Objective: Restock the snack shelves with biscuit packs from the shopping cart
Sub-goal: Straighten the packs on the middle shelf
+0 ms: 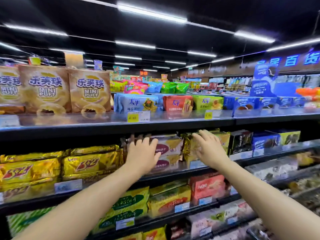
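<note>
— Where are the biscuit packs?
— Two beige biscuit packs (170, 149) lie stacked on the second shelf (173, 176), their left end under the left hand (142, 153). Its fingers (146, 142) are straight and spread, released, resting against the packs.
— And the right hand (209, 149)?
— Released too, its spread fingers (205, 134) are at the gold pack (187, 144) just right of the stack. Blur hides whether they touch it.

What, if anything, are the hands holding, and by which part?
Nothing is gripped: the left hand lies flat on the biscuit packs; the right hand is open.
</note>
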The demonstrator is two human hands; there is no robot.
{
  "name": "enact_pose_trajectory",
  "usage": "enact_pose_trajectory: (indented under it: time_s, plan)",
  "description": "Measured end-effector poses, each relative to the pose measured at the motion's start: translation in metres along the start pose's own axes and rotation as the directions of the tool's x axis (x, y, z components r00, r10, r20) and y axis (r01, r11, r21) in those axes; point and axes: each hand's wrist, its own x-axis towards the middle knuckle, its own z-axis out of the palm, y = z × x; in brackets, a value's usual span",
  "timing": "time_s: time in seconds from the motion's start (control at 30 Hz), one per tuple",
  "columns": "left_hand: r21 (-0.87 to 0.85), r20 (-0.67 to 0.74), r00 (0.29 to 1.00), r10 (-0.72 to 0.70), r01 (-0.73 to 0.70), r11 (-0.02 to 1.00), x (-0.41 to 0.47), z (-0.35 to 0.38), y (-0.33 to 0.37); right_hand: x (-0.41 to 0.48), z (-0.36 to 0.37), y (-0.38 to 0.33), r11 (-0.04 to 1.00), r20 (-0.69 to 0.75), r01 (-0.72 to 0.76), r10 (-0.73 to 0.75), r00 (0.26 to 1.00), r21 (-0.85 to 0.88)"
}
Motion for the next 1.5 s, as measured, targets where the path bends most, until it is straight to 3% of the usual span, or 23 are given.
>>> enact_pose_trajectory:
  time_s: [0.27, 0.63, 1.07, 1.5]
  plan:
    - [0.044, 0.053, 0.994, -0.099, 0.096, 0.994, 0.025, 0.019, 0.035, 0.019, 0.029, 0.068, 0.984, 0.123, -0.055, 0.076, 0.989, -0.17]
    - [0.096, 0.006, 0.995, -0.095, 0.094, 0.991, 0.028, 0.033, 0.032, 0.035, 0.045, 0.083, 0.997, 0.224, -0.055, 0.067, 0.972, -0.056]
    - [0.008, 0.036, 0.998, 0.047, -0.047, 0.999, 0.023, 0.035, 0.003, 0.031, 0.048, 0.082, 0.997, 0.139, -0.045, 0.053, 0.989, -0.059]
    - [0.111, -0.07, 0.994, 0.085, -0.077, 0.991, 0.019, 0.036, 0.006, 0.018, 0.046, 0.071, 0.994, 0.063, -0.039, 0.045, 0.997, -0.106]
